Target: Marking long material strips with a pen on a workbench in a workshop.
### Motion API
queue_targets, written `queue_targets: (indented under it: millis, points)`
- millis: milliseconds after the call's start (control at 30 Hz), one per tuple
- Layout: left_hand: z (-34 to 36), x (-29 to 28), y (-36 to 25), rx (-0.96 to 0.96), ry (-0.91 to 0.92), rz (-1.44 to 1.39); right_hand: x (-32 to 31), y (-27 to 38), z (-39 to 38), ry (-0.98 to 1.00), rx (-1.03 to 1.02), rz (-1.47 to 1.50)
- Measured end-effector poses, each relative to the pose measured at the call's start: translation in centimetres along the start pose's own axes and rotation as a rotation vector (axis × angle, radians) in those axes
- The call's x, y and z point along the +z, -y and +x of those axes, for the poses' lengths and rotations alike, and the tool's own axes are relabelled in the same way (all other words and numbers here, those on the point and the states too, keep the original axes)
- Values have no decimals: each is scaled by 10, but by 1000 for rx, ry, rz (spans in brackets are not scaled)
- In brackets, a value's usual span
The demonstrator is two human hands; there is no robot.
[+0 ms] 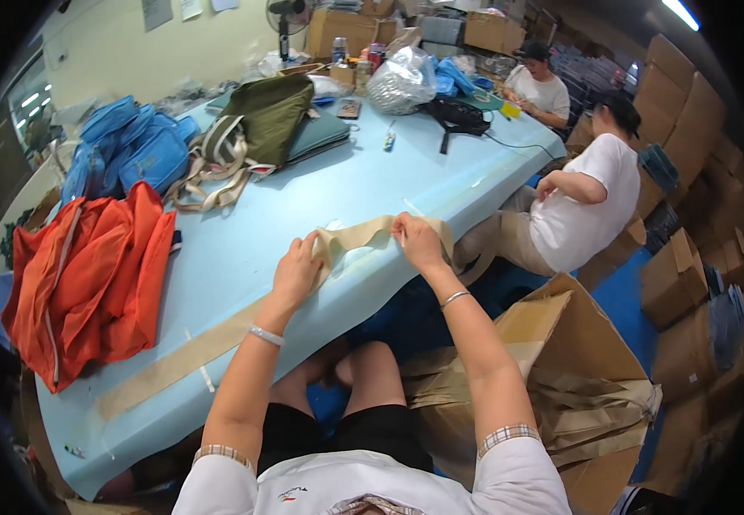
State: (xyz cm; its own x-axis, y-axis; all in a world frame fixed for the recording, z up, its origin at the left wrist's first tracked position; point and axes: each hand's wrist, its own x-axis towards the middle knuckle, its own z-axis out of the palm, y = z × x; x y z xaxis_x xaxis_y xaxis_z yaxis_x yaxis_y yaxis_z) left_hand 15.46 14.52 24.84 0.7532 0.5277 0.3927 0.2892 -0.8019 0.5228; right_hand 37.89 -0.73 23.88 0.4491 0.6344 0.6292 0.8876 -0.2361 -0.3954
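Observation:
A long beige fabric strip (187, 356) lies flat along the near edge of the pale blue table (243, 223), then rises into both hands. My left hand (297, 270) pinches it where it lifts off the tabletop. Farther right, my right hand (419, 243) grips the strip between thumb and fingers. Between the two hands the band sags in a loose wave. Past my right hand it drops over the table edge, near a large open cardboard box (552, 343) with more beige strip material (595, 412) in it.
An orange-red garment or cloth bag (97, 283) and blue bags (127, 146) lie at the left. Behind are an olive bag (269, 116), a clear plastic bag (403, 81) and a black bag (458, 116). Two people (591, 193) (539, 90) sit along the right side.

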Motion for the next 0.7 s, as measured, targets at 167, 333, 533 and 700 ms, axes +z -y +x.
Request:
queue_targets:
  millis: [167, 333, 533, 700]
  points:
    - [10, -8, -2, -63, 128, 45, -4, 9, 0, 70, 12, -35]
    - [21, -6, -12, 50, 72, 11, -4, 39, -3, 173, 134, 53]
    - [48, -5, -69, 106, -31, -738, -35, 83, 8, 191, 217, 1126]
    - [64, -31, -133, 171, 66, -1168, -123, 87, 24, 104, 266, 1173]
